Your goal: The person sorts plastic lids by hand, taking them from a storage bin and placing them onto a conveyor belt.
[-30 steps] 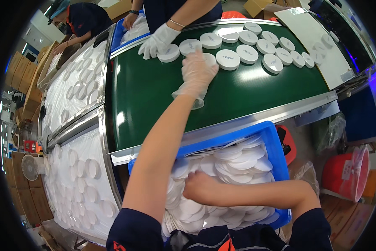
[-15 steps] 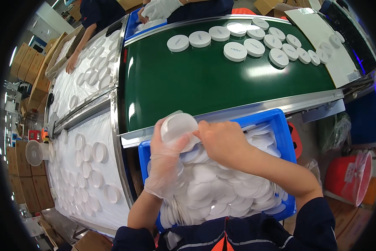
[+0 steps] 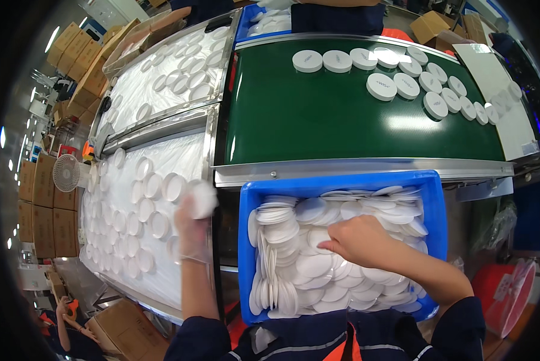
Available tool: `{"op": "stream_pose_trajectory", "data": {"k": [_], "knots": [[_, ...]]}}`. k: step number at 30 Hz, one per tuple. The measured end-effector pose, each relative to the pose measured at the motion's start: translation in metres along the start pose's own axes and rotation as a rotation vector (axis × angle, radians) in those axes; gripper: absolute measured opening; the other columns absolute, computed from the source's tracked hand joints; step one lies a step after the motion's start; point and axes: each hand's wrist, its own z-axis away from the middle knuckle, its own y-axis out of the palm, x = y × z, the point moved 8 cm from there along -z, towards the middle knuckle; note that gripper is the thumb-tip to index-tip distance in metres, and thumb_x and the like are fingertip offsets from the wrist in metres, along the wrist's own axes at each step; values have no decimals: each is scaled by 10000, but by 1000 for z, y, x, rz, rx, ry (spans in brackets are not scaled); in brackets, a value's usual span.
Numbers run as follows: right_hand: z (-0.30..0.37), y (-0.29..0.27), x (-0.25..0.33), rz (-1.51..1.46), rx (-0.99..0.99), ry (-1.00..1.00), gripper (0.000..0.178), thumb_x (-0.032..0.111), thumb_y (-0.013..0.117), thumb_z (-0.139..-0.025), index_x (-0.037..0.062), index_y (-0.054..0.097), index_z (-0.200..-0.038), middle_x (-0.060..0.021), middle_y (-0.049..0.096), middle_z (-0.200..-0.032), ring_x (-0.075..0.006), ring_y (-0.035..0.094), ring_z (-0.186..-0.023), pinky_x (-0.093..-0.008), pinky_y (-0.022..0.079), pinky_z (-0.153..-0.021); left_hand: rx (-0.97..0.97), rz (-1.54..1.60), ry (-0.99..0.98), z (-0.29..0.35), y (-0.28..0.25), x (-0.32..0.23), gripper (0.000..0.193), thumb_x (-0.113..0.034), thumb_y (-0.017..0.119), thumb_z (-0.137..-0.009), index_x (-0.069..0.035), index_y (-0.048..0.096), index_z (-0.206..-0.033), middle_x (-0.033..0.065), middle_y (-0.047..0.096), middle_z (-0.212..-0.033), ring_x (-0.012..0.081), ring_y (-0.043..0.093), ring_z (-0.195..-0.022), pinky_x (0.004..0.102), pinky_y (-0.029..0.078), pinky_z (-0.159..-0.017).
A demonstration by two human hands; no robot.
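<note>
My left hand [image 3: 193, 224], in a clear plastic glove, is closed on a white round lid [image 3: 204, 198]. Both are blurred by motion above the right edge of the plastic-covered table [image 3: 183, 289], beside other shallow white lids [image 3: 159, 224]. My bare right hand [image 3: 363, 240] hovers over the blue bin [image 3: 342, 180], its fingers curled in and the thumb pointing left. Whatever those fingers may hold is hidden. Beneath that hand, thin white discs [image 3: 312, 265] fill the bin, some stacked on edge at its left side.
A green conveyor belt [image 3: 294, 120] runs behind the bin, carrying several white round lids [image 3: 381, 87] with printed tops. Across the belt stands another person [image 3: 336, 18] by a second blue bin [image 3: 270, 24]. A small fan [image 3: 67, 173] and stacked cartons [image 3: 44, 210] stand at the left.
My left hand has carried the white round lid leftward from above the bin to the table. My right hand has parted from it and lowered over the discs. The view has shifted left.
</note>
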Motion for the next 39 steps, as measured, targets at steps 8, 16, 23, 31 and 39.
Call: {"op": "stream_pose_trajectory", "data": {"k": [8, 16, 23, 31, 39], "knots": [[4, 68, -5, 299, -148, -289, 227, 240, 585, -740, 32, 571, -830, -101, 567, -770, -262, 552, -783, -345, 456, -608, -139, -245, -74, -22, -101, 15, 360, -117, 449, -834, 63, 486, -1143, 122, 569, -1043, 218, 565, -972, 296, 450, -841], [-7, 77, 13, 428, 108, -369, 124, 135, 594, -601, 21, 629, -633, -113, 574, -698, -228, 535, -694, -319, 445, -553, -797, -1796, 740, -64, -122, -95, 340, -119, 534, -812, 49, 476, -1102, 170, 507, -1091, 321, 488, -1014, 370, 376, -915], [-5, 85, -16, 471, -60, -207, 167, 144, 586, -599, 1, 656, -654, -131, 582, -690, -240, 521, -678, -342, 416, -537, 73, -1108, 937, -55, 201, -50, 504, -113, 640, -743, -26, 420, -1188, 162, 489, -1160, 291, 471, -1093, 367, 369, -925], [1, 88, 5, 455, -74, -221, 185, 145, 579, -603, 11, 675, -687, -117, 596, -751, -252, 496, -760, -352, 388, -627, 410, -1437, 558, -183, 358, 33, 581, -411, 664, -651, -114, 538, -1134, 171, 493, -1195, 343, 464, -1114, 398, 413, -895], [7, 87, -20, 489, 71, -219, 209, 150, 585, -619, 28, 688, -753, -114, 618, -799, -254, 504, -798, -353, 392, -662, 593, -834, 108, -44, 312, 15, 548, -358, 556, -766, -21, 490, -1194, 139, 579, -1038, 216, 563, -958, 317, 431, -826]]}}
